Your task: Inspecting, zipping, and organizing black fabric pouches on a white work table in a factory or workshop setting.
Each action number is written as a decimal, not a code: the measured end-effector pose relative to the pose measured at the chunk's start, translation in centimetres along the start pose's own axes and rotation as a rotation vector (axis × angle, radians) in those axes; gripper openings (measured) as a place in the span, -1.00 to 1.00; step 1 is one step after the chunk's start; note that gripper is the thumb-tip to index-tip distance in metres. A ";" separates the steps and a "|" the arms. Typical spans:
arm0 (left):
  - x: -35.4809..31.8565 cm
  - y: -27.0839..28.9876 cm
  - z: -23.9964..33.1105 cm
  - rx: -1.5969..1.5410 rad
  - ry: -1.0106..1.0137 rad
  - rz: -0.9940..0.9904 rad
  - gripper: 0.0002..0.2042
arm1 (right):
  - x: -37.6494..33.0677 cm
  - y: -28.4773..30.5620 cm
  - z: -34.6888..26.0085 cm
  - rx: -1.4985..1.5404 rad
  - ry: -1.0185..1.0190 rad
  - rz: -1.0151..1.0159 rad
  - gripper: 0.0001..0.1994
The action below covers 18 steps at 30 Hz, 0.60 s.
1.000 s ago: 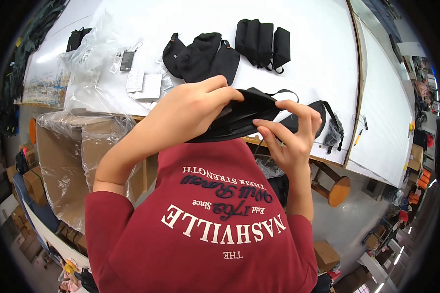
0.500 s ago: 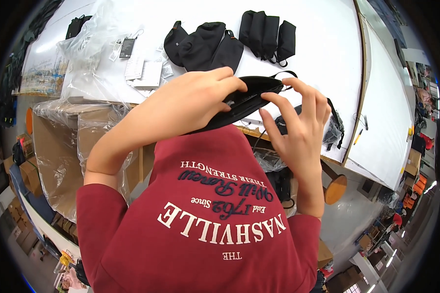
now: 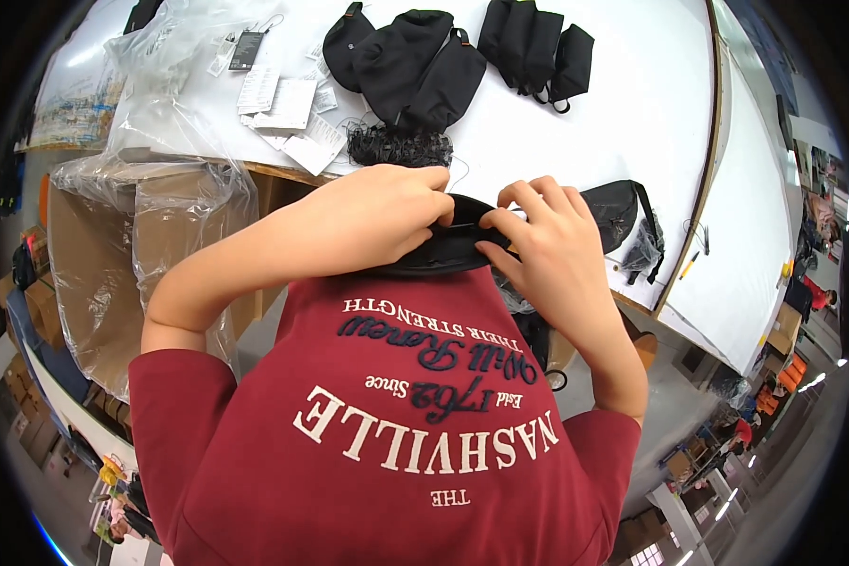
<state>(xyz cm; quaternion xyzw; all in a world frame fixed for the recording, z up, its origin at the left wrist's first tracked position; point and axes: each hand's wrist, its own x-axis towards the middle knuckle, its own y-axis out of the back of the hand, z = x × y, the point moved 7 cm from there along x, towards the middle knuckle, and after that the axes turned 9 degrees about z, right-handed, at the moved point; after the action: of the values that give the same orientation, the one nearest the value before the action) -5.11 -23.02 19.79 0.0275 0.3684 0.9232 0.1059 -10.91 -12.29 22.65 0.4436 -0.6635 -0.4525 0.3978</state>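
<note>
A small black pouch bag (image 3: 448,253) is held close to my chest at the table's near edge, its mouth spread so that the dark inside shows. My left hand (image 3: 387,215) grips its left side, with fingertips curled over the upper rim. On the right, my right hand (image 3: 549,236) pinches the rim between thumb and fingers. The bag's bottom is partly hidden by my left hand and the shirt. Just beyond it lies a tangled heap of black tag strings (image 3: 398,147) on the white table (image 3: 632,113).
Black bags (image 3: 410,71) lie far centre, with folded black pouches (image 3: 538,52) beside them. Paper slips (image 3: 285,102) and a black hang tag (image 3: 246,49) lie left. A plastic-lined carton (image 3: 94,274) stands near left. Another black bag (image 3: 613,215) and a yellow pen (image 3: 689,265) lie right.
Both hands have brought the bag down toward my chest, and my right fingers have closed in on its rim. The string heap has come into view as the view shifted.
</note>
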 end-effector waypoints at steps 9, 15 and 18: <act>0.3 -0.2 -2.1 -0.123 0.069 -0.022 -0.86 | 0.9 -1.8 0.2 -0.030 -0.050 -0.030 -0.80; 0.4 -0.6 -3.4 -0.140 0.116 -0.040 -0.85 | 1.9 -4.4 1.1 -0.083 -0.086 -0.058 -0.81; 0.5 -0.3 -3.8 -0.154 0.111 -0.014 -0.85 | 2.1 -4.4 1.5 -0.033 -0.083 -0.006 -0.83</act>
<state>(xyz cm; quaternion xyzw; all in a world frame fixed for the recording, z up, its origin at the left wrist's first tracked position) -6.05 -25.25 16.85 -0.0344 0.3017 0.9482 0.0937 -11.86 -14.75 18.31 0.4199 -0.6703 -0.4827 0.3760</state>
